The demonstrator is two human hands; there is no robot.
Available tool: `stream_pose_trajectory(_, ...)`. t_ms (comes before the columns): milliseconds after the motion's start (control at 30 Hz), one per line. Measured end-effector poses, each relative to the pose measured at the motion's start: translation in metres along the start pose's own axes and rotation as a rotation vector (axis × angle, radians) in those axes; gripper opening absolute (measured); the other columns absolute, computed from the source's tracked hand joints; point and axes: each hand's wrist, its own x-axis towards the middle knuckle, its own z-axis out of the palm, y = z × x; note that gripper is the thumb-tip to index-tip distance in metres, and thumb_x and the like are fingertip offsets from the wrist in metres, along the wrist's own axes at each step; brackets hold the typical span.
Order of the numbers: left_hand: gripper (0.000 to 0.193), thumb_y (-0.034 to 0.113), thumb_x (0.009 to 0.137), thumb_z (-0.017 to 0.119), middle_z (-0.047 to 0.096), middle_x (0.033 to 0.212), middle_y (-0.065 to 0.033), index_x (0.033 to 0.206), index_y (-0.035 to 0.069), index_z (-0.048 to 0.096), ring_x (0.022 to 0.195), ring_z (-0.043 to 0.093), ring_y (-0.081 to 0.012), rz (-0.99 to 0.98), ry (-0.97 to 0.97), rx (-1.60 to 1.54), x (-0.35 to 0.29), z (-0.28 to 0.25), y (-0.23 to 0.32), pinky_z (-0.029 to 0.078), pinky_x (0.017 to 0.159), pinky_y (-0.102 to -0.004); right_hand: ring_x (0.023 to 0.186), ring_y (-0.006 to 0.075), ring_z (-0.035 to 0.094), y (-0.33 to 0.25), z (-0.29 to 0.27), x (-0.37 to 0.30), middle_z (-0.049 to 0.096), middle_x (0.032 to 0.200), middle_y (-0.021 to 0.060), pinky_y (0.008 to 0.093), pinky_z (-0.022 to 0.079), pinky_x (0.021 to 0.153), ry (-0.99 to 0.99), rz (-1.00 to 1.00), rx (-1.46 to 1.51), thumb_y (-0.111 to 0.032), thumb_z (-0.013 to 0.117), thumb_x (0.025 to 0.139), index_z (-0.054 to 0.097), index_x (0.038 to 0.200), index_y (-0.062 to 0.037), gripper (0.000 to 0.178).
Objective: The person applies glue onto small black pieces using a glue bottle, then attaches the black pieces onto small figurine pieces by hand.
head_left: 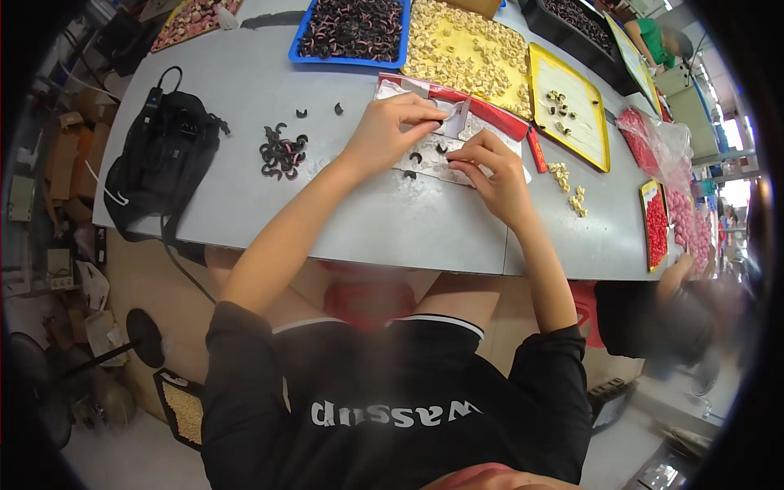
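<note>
My left hand (402, 129) reaches over a white, powdery work board (433, 163) with its fingertips pinched on a small black piece, mostly hidden by them. At the board's right side, my right hand (492, 167) has thumb and forefinger closed together; a dark speck shows at their tips, too small to make out fully. Between the hands lie a few small black curved pieces (416, 158). To the left, a loose pile of such black curved pieces (282, 153) rests on the grey table (351, 229). Behind the board runs a red and white strip (498, 118).
A blue tray (347, 62) of dark curved pieces and a yellow tray (465, 49) of cream pieces stand behind. On the right are another yellow tray (592, 122) and loose cream pieces (577, 202). A black bag (167, 151) lies at left. A co-worker's hand (676, 273) is far right.
</note>
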Motion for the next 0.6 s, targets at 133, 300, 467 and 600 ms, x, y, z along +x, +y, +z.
stream_pose_trajectory(133,0.020,0.006,0.085,0.066,0.066,0.086,-0.0059,0.103,0.007,0.071,0.078,0.063,-0.0112,-0.114,0.053,-0.229,0.000,-0.003,-0.001,0.050,0.067,-0.0235,0.076,0.0222,0.055,-0.002,0.007,-0.006,0.055,0.078,0.0065,0.0330,0.046,0.067,0.095,0.108,0.017,-0.005,0.071,0.074,0.070,0.086,-0.0060,0.012)
stream_pose_trajectory(300,0.024,0.009,0.090,0.059,0.061,0.088,-0.0033,0.112,0.006,0.067,0.084,0.055,-0.0109,-0.152,0.029,-0.137,0.001,-0.007,-0.006,0.045,0.077,-0.0241,0.075,0.0231,0.054,0.003,0.009,-0.007,0.056,0.078,0.0070,0.0338,0.045,0.064,0.199,0.034,-0.214,-0.006,0.071,0.075,0.070,0.085,-0.0023,0.010)
stream_pose_trajectory(467,0.024,0.011,0.093,0.055,0.060,0.090,-0.0040,0.113,0.005,0.066,0.083,0.055,-0.0114,-0.106,0.029,-0.141,0.003,-0.006,-0.008,0.046,0.079,-0.0246,0.074,0.0245,0.057,-0.022,0.014,-0.001,0.057,0.084,0.0084,0.0339,0.048,0.063,0.185,-0.136,-0.249,-0.006,0.069,0.077,0.067,0.096,-0.0036,0.019)
stream_pose_trajectory(600,0.024,0.011,0.094,0.054,0.060,0.096,-0.0050,0.114,0.005,0.065,0.087,0.057,-0.0123,-0.136,0.033,-0.176,0.001,-0.006,-0.013,0.047,0.082,-0.0247,0.079,0.0234,0.060,-0.046,0.035,0.010,0.058,0.091,0.0085,0.0339,0.051,0.067,-0.118,-0.141,-0.178,-0.005,0.069,0.078,0.065,0.101,-0.0055,0.023)
